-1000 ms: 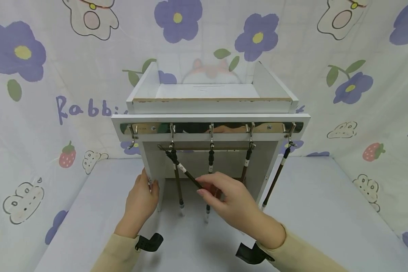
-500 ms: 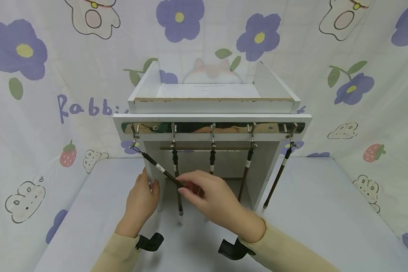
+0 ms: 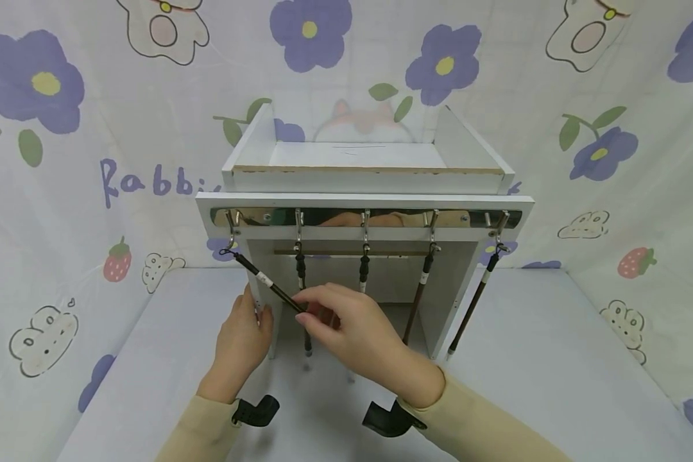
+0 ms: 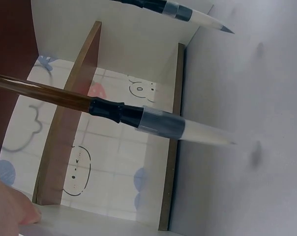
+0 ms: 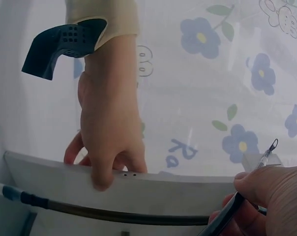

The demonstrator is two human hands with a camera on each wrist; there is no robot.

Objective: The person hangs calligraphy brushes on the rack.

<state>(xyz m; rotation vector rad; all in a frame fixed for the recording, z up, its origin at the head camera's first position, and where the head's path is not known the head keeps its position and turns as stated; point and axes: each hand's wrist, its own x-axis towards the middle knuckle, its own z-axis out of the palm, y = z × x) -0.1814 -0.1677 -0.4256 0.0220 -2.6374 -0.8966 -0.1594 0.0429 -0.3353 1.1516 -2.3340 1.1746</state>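
My right hand [image 3: 352, 327] pinches the dark handle of a calligraphy brush [image 3: 271, 284] between thumb and fingers. The brush slants up to the left, its hanging loop [image 3: 225, 251] right at the tip of the leftmost metal hook [image 3: 230, 232]. Its bristle end is hidden behind the hand. My left hand [image 3: 239, 340] grips the front edge of the white rack's left side panel [image 5: 197, 189], thumb on the inner face. Several other brushes hang from the remaining hooks, one brush [image 3: 473, 305] on the far right. In the left wrist view, a hanging brush [image 4: 161, 123] shows pale bristles pointing down.
The white rack [image 3: 366, 179] stands on a white tabletop [image 3: 543, 372], with an open tray on top. A shiny hook strip [image 3: 335, 218] runs along its front. Behind hangs a cloth [image 3: 554, 141] with flowers and animals.
My right hand has moved left with the brush, carrying its loop from beside the second hook to the leftmost hook. My left hand stays on the side panel.
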